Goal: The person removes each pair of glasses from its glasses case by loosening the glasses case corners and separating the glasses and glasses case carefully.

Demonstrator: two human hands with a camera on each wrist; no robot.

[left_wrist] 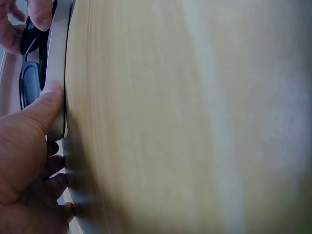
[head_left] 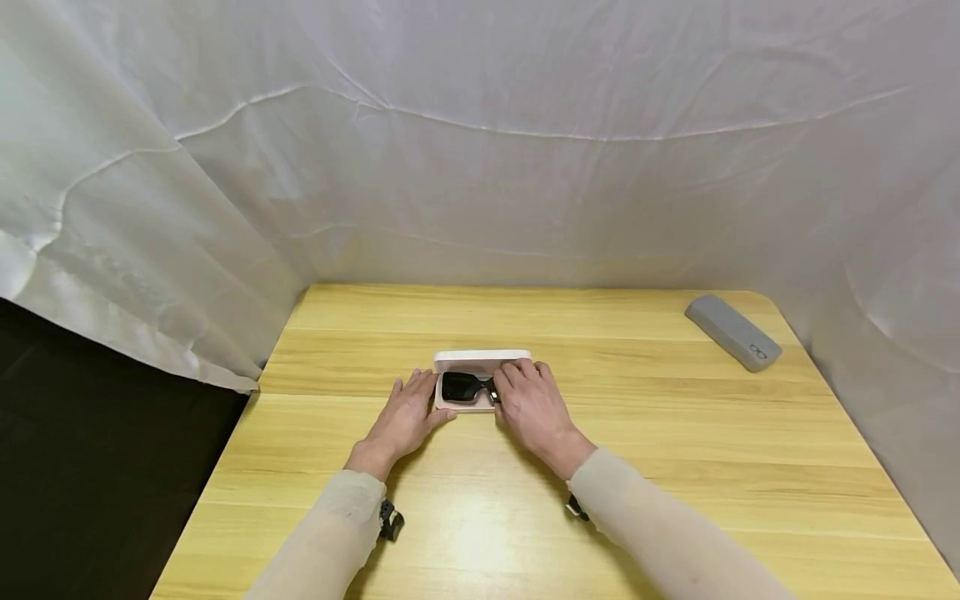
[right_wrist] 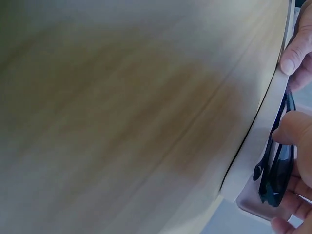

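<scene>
Both your forearms, in pale beige sleeves, reach forward and converge at mid-table. Your left hand (head_left: pixel 405 417) lies palm down, fingers straight and together, thumb pressed sideways to the right. Your right hand (head_left: pixel 531 407) arches just right of it, fingers curled downward at the tips. A dark strap sits under each wrist.

Right half of sunglasses (head_left: pixel 467 387) hidden under right hand (head_left: pixel 534 408). Near wall of white case (head_left: pixel 480 363) partly covered by left hand (head_left: pixel 405 417). Small emblem on grey case (head_left: pixel 732 332) too small to read. Tabletop (right_wrist: pixel 122 112) blurred in both wrist views.
</scene>
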